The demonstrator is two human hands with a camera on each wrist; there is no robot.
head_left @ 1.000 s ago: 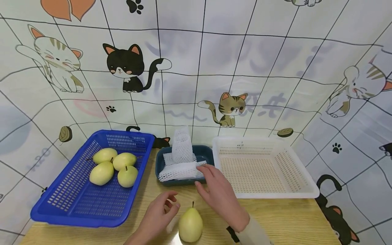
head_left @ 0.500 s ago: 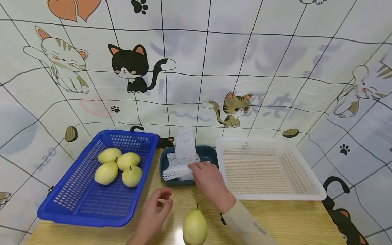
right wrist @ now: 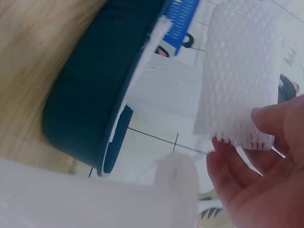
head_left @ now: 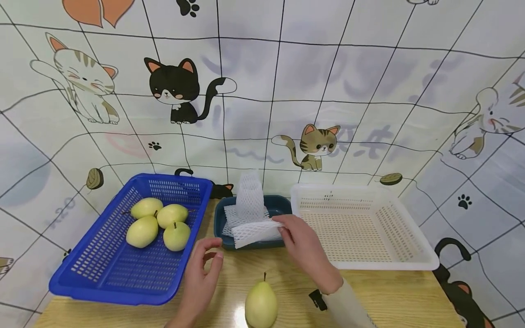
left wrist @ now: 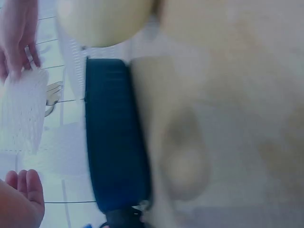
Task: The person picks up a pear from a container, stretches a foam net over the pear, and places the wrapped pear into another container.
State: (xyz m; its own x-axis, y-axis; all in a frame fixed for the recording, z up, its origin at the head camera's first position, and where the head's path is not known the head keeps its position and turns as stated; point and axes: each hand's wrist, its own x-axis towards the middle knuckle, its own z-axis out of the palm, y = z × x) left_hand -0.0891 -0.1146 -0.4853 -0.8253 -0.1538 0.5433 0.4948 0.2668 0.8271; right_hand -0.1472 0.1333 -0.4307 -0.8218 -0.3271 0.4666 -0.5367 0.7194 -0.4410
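Observation:
My right hand (head_left: pixel 305 246) pinches one end of a white foam fruit net (head_left: pixel 256 231) between thumb and fingers, over the front of a dark teal tray (head_left: pixel 229 243). In the right wrist view the foam net (right wrist: pixel 240 71) hangs from the thumb and fingertips, beside the tray's wall (right wrist: pixel 90 90). More foam nets (head_left: pixel 249 196) lie in the tray, one sticking up at the back. My left hand (head_left: pixel 200 275) hovers loosely curled over the table and holds nothing, just right of the blue basket. A yellow-green pear (head_left: pixel 261 304) with its stem up sits on the table between both hands.
At left stands a blue plastic basket (head_left: pixel 110 291) with several pears (head_left: pixel 142 231) in it. A white perforated basket (head_left: pixel 348 228) is at right, against the tray. Behind them rises a cat-print wall covering (head_left: pixel 246 68). A small black object (head_left: pixel 317 299) lies by the right wrist.
My right hand has reached into the tray, taken hold of a foam net's end and drawn it up and rightward. The left hand has shifted slightly left.

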